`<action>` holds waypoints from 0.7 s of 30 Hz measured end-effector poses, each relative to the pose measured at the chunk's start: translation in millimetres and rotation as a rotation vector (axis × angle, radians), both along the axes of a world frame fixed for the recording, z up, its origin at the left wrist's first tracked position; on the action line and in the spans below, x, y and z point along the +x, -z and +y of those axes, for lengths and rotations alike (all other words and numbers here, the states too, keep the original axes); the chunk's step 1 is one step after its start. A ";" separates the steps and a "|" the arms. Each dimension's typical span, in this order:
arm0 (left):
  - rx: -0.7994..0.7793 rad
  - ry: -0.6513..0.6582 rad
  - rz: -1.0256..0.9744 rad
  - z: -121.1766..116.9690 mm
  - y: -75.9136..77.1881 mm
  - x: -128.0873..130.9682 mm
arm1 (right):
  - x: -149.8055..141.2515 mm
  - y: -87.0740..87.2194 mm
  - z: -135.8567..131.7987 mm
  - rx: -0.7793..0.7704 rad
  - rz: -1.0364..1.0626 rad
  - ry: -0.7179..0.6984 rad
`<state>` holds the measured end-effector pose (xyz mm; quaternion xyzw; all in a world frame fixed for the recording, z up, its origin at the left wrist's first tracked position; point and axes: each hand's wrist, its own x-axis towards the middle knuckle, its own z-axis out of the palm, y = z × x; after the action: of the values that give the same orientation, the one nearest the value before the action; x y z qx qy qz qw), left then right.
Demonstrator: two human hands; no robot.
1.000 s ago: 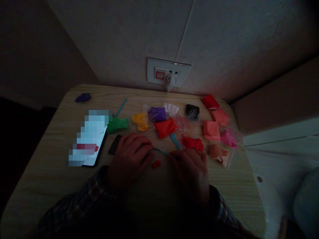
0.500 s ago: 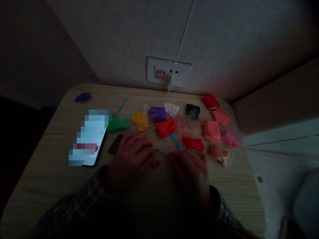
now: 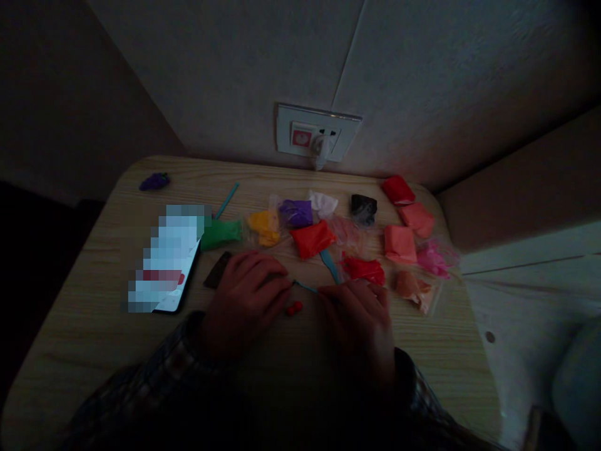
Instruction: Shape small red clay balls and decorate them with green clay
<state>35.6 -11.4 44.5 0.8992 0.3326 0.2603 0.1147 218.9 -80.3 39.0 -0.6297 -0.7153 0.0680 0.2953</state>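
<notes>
My right hand point(image 3: 359, 319) is closed in a pinch on a thin blue modelling tool point(image 3: 307, 287), whose slim end points left. My left hand point(image 3: 248, 300) rests on the table with its fingers curled together near that tip. Whatever those fingers hold, if anything, is hidden in the dim light. Two small red clay balls point(image 3: 293, 308) lie touching each other between my hands. Just behind my left hand sits a dark packet point(image 3: 216, 270), partly covered. A wider blue tool point(image 3: 329, 265) lies beyond my right hand, beside a red clay bag point(image 3: 364, 270).
Several clay packets spread across the wooden table point(image 3: 436, 369), including a green one point(image 3: 222, 233), a yellow one point(image 3: 264, 228) and a black one point(image 3: 364, 208). A lit phone point(image 3: 171, 263) lies left. A purple clay piece point(image 3: 154, 181) sits far left. Behind is a wall socket point(image 3: 319, 133).
My hands and the blue tool stay almost in place, with only a slight shift at the tool's tip. The red balls have not visibly moved. The view tilts very slightly.
</notes>
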 end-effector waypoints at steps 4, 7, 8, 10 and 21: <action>0.006 0.005 -0.006 0.1 -0.9 0.0 | -0.6 -0.6 0.2 0.007 0.007 0.005; 0.009 0.004 0.008 0.2 -1.7 0.3 | -1.0 -1.0 0.0 0.003 0.001 -0.003; 0.007 0.005 0.014 0.2 -1.9 0.4 | -1.0 -1.1 0.0 -0.001 -0.006 -0.007; 0.009 0.006 0.012 0.2 -2.4 0.9 | -1.0 -1.2 0.1 -0.012 -0.017 -0.010; -0.010 0.005 0.022 0.0 -1.8 0.8 | -3.7 -0.1 -0.6 -0.010 -0.015 0.035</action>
<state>36.4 -11.4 46.3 0.9022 0.3331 0.2483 0.1161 215.2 -80.9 39.1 -0.6440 -0.7060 0.0621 0.2879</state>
